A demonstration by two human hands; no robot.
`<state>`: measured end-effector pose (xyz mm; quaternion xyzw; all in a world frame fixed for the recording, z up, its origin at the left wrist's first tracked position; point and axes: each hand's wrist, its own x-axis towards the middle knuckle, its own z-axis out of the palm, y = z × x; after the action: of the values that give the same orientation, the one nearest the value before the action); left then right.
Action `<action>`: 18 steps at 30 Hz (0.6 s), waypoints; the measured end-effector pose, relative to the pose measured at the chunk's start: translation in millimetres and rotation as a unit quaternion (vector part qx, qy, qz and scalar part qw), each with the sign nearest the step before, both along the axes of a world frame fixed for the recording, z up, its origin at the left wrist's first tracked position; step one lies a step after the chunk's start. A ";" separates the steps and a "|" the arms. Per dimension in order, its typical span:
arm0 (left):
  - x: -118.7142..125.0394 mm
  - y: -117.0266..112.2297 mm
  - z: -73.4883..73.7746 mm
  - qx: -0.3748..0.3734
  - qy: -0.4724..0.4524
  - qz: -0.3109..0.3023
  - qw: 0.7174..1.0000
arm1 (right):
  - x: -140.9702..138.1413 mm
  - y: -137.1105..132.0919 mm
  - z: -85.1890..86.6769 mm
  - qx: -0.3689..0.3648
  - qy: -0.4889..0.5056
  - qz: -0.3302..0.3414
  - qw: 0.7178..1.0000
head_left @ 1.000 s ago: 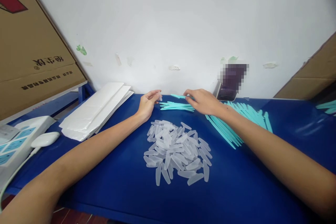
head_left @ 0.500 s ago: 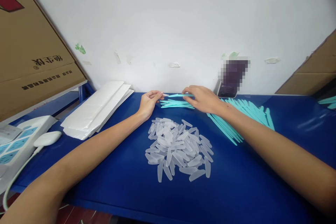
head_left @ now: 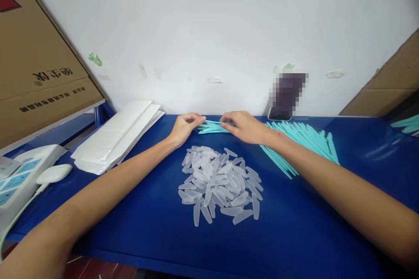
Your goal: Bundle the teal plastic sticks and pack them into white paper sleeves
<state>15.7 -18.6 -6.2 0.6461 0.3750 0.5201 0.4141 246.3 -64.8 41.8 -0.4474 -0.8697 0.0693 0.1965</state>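
My left hand [head_left: 185,125] and my right hand [head_left: 241,125] meet at the far middle of the blue table [head_left: 294,235]. Between their pinched fingertips runs one teal plastic stick [head_left: 213,122]; the left hand pinches a clear cap at its left tip, the right hand pinches its other end. Just under it lies a small stack of teal sticks [head_left: 210,129]. A heap of several clear frosted caps [head_left: 218,184] lies nearer to me. A larger fan of teal sticks [head_left: 299,139] spreads to the right, partly under my right forearm.
A stack of white flat bags [head_left: 118,134] lies at the left. Further left are a white power strip [head_left: 19,174] and a white plug [head_left: 54,173]. Cardboard boxes [head_left: 39,61] stand left and right [head_left: 386,91]. A phone [head_left: 284,101] leans on the white wall.
My right hand has moved left with the teal stick, and the stick's tip has gone into the clear cap held by my left hand. The hands are now closer together.
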 end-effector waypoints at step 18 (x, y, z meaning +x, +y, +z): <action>-16.8 -39.1 47.6 0.177 0.451 -0.212 0.848 | 13.7 14.5 -16.8 0.059 -0.162 -0.070 0.982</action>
<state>-1.1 -57.7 41.4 0.9358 0.2759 0.1279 0.1784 260.0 -50.3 24.9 -0.5003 -0.8590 -0.0696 0.0831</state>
